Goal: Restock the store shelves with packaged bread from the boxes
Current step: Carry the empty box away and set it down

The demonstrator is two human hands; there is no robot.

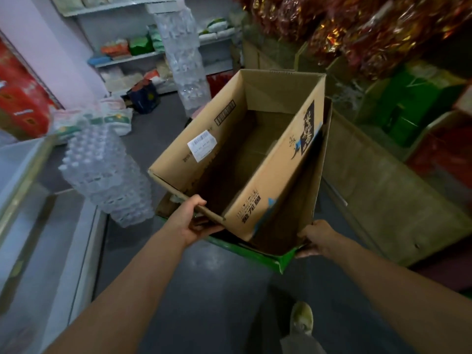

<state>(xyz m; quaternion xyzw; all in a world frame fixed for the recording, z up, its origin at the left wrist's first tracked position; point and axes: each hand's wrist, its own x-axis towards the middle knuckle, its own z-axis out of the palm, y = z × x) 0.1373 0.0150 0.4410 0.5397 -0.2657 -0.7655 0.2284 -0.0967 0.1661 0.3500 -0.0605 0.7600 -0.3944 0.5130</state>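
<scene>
I hold two nested cardboard boxes in the air in front of me. The inner brown box (201,139) is open at the top and I see nothing inside it; a white label sits on its left wall. It rests tilted inside a larger box with a green outside (278,261). My left hand (192,221) grips the near rim of the brown box. My right hand (319,241) grips the near right corner of the green box. No packaged bread shows in the boxes.
Shrink-wrapped packs of water bottles (102,169) are stacked on the floor at the left, with a taller stack (184,54) behind. White shelves (143,57) with bagged goods line the back wall. Flat cardboard (383,200) and green boxes (419,103) stand at the right. A glass-topped freezer (30,200) is at the left.
</scene>
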